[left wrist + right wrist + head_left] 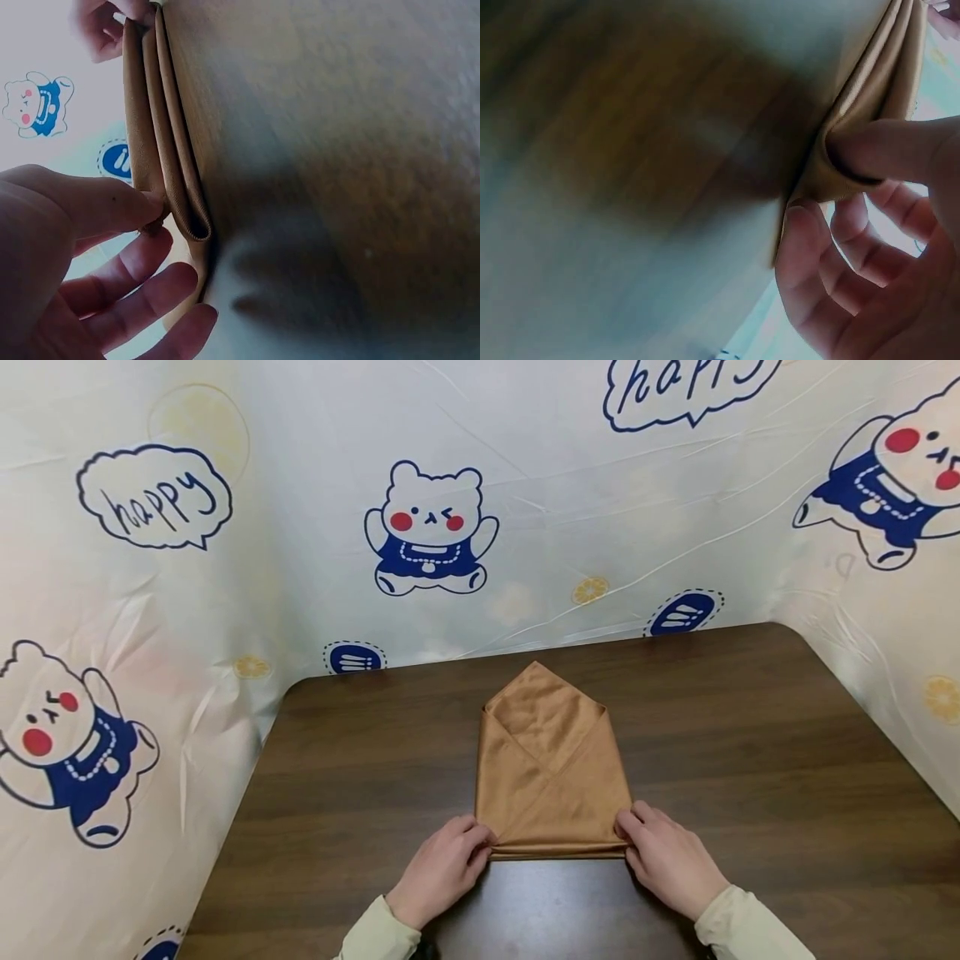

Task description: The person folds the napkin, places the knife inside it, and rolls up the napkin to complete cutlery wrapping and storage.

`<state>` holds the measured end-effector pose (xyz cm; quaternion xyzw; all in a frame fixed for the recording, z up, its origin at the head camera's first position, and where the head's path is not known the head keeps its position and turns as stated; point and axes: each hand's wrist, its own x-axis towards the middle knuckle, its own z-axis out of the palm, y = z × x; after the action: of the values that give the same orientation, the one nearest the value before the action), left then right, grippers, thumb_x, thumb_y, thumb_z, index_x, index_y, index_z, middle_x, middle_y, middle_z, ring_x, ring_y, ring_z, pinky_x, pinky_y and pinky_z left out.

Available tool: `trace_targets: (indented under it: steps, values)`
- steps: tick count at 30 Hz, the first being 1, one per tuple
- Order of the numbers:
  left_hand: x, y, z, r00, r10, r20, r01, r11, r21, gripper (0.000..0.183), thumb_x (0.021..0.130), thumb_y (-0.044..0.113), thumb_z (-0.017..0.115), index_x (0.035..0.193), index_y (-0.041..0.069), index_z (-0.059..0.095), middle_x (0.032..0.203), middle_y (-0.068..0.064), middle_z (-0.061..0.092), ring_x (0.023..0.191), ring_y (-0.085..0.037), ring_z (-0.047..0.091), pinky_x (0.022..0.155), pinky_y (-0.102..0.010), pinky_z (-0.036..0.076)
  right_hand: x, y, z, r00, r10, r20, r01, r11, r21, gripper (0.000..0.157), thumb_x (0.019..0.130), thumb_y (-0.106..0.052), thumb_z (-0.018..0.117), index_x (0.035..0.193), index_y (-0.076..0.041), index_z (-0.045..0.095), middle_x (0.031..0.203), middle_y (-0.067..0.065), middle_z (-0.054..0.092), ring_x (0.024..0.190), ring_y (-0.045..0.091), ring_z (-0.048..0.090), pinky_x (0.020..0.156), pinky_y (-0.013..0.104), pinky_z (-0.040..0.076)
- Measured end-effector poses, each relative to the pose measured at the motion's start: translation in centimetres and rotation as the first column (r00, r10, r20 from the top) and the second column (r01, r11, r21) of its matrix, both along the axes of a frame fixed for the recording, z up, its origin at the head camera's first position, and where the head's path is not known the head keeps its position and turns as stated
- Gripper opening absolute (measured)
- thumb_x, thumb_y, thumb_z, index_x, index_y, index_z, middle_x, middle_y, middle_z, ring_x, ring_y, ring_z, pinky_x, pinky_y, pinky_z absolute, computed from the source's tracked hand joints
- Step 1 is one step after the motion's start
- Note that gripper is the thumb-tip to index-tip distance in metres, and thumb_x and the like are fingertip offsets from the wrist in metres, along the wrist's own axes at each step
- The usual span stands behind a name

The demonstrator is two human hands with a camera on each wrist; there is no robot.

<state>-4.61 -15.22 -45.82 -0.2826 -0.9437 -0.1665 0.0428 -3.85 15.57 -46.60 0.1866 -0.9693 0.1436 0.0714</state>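
A folded brown satin napkin lies on the table, its far end a point and its near edge a stack of folds. At the near left corner my left hand pinches the cloth; in the left wrist view the thumb and index finger grip one upper layer, with lower folded layers beside them. My right hand holds the near right corner. Close up in the right wrist view, the right thumb sits inside a fold of the napkin, with the fingers curled on the outer side.
The dark wooden table extends around the napkin on all sides. Behind it and along both sides hangs a pale curtain printed with bears and lettering, meeting the table's back edge.
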Motion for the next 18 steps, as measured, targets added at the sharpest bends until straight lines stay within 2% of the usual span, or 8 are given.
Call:
trace_targets:
  steps: [4, 7, 12, 18]
  values:
    - [-0.07, -0.18, -0.11, 1.0, 0.018, -0.007, -0.019, 1.0, -0.017, 0.007, 0.079, 0.019, 0.066, 0.085, 0.022, 0.065, 0.077, 0.012, 0.052, 0.069, -0.003, 0.047, 0.061, -0.02, 0.043, 0.22, 0.3, 0.09, 0.999, 0.048, -0.025, -0.048, 0.999, -0.004, 0.018, 0.072, -0.023, 0.069, 0.076, -0.026, 0.052, 0.073, -0.014, 0.038, 0.063, 0.004, 0.037, 0.048, 0.02, 0.031]
    - [-0.09, -0.26, -0.07, 1.0, 0.025, 0.016, -0.024, 1.0, -0.019, 0.005, 0.08, 0.019, 0.066, 0.084, 0.022, 0.065, 0.077, 0.012, 0.052, 0.069, -0.003, 0.047, 0.06, -0.02, 0.043, 0.33, 0.48, 0.12, 0.996, 0.069, -0.057, -0.069, 0.998, -0.01, 0.013, 0.074, -0.024, 0.069, 0.077, -0.026, 0.056, 0.075, -0.014, 0.041, 0.063, 0.003, 0.039, 0.049, 0.02, 0.034]
    - [-0.08, -0.37, -0.02, 0.999, 0.022, 0.036, -0.021, 0.999, -0.025, 0.004, 0.08, 0.018, 0.065, 0.083, 0.02, 0.067, 0.075, 0.01, 0.051, 0.067, -0.003, 0.046, 0.06, -0.02, 0.042, 0.19, 0.51, 0.0, 0.994, 0.09, -0.058, -0.093, 0.995, -0.048, 0.018, 0.072, -0.014, 0.07, 0.073, -0.023, 0.054, 0.072, -0.014, 0.04, 0.059, 0.001, 0.036, 0.05, 0.018, 0.034]
    - [0.06, -0.48, 0.0, 1.0, 0.021, -0.015, -0.021, 0.999, -0.031, 0.005, 0.078, 0.016, 0.067, 0.078, 0.021, 0.067, 0.073, 0.01, 0.048, 0.065, -0.004, 0.044, 0.059, -0.02, 0.04, 0.04, 0.42, -0.24, 0.996, 0.086, -0.034, -0.09, 0.99, -0.111, 0.027, 0.068, -0.007, 0.07, 0.067, -0.022, 0.047, 0.07, -0.015, 0.036, 0.057, -0.001, 0.034, 0.052, 0.016, 0.033]
